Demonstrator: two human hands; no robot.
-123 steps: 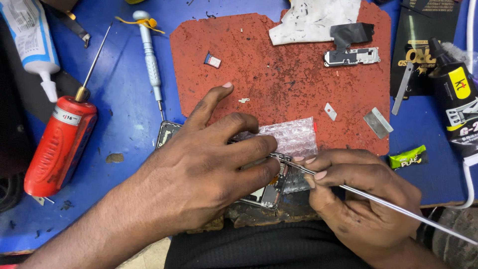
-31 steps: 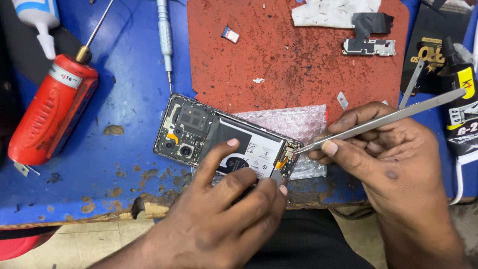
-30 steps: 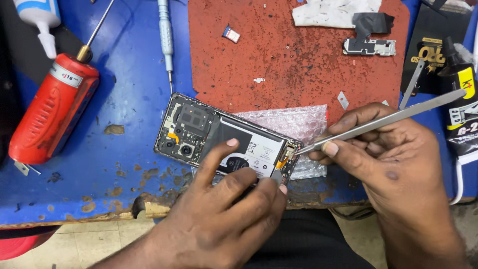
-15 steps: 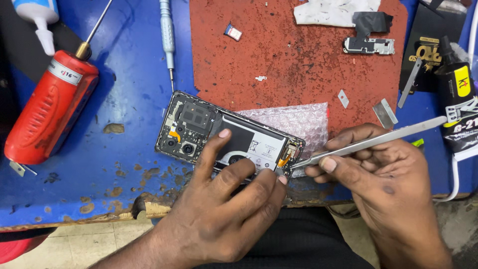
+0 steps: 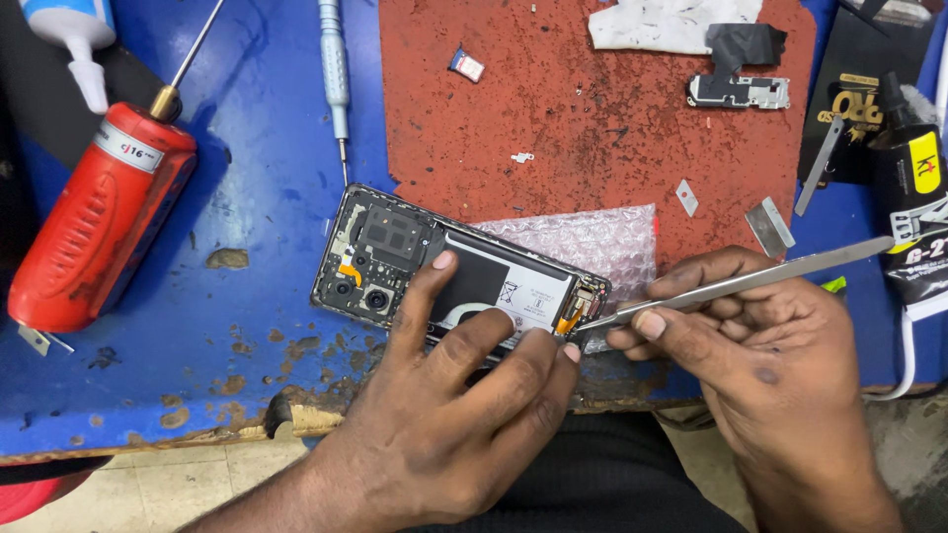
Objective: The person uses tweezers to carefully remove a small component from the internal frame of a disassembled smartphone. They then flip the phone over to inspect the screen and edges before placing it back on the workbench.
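An opened phone (image 5: 395, 252) with its back removed lies tilted across the blue bench, its battery and camera modules exposed. My left hand (image 5: 464, 405) presses down on the phone's near edge, index finger on the battery. My right hand (image 5: 760, 345) holds long metal tweezers (image 5: 750, 281), their tip at the orange flex connector at the phone's lower right corner. A piece of bubble wrap (image 5: 583, 242) lies under the phone's right end.
A worn red mat (image 5: 592, 109) carries a small metal bracket (image 5: 741, 91), a white cloth (image 5: 671, 22) and small loose parts. A red bottle with a needle tip (image 5: 99, 217), a blue screwdriver (image 5: 336, 74), a white bottle (image 5: 79, 44) and a glue tube (image 5: 913, 197) lie around.
The phone, hidden under my hands four seconds ago, is now in plain view. Over the last second the tweezers have tilted lower while their tip stayed at the flex connector.
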